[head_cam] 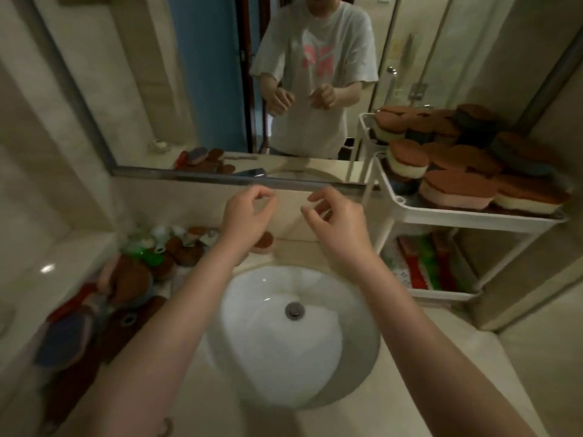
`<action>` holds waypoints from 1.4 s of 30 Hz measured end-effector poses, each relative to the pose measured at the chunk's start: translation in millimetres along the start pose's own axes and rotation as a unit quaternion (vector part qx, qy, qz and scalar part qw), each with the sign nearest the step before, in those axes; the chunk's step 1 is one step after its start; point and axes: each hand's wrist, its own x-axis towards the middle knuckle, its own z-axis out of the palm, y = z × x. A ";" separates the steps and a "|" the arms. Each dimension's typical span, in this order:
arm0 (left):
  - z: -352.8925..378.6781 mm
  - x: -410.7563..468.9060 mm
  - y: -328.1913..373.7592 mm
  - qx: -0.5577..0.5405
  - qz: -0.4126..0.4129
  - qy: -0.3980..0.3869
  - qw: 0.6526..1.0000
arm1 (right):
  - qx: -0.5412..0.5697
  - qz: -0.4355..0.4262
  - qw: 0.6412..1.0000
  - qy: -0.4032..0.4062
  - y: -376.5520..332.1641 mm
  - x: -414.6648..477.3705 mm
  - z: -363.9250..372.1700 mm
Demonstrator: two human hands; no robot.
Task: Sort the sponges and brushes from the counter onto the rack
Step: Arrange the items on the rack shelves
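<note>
Head view: loose sponges [132, 285] lie heaped on the counter [293, 247] left of the sink [284, 348]. Most are brown-topped and one near the front edge is blue. Behind them, against the wall, sit brushes [148, 247] with green and white parts, too blurred to tell apart. The rack [473, 216], white and tiered, stands just right of the sink; its top tier is piled with stacked sponges [457, 184], brown tops over white or pink bodies, with a few dark ones at the back. The lower tier [441, 293] holds red and green things I cannot make out. My left hand [244, 216] and right hand [339, 222] hang side by side above the back of the sink, near each other but apart. The fingers are loosely curled, thumb close to forefinger, and nothing is in either hand. The counter is pale beige stone, and the round white sink has a dark drain [295, 310] in its middle. The walls are beige too. A metal-framed mirror [126, 89] runs above the counter and reflects my white T-shirt [315, 74], whose pink print is too blurred to read. My forearms cross over the sink and hide part of the sponge heap.
</note>
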 end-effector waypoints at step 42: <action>-165.5 -228.4 -293.8 0.221 -0.500 0.015 0.837 | -0.246 -0.078 0.812 -0.523 -51.7 -204.3 316.3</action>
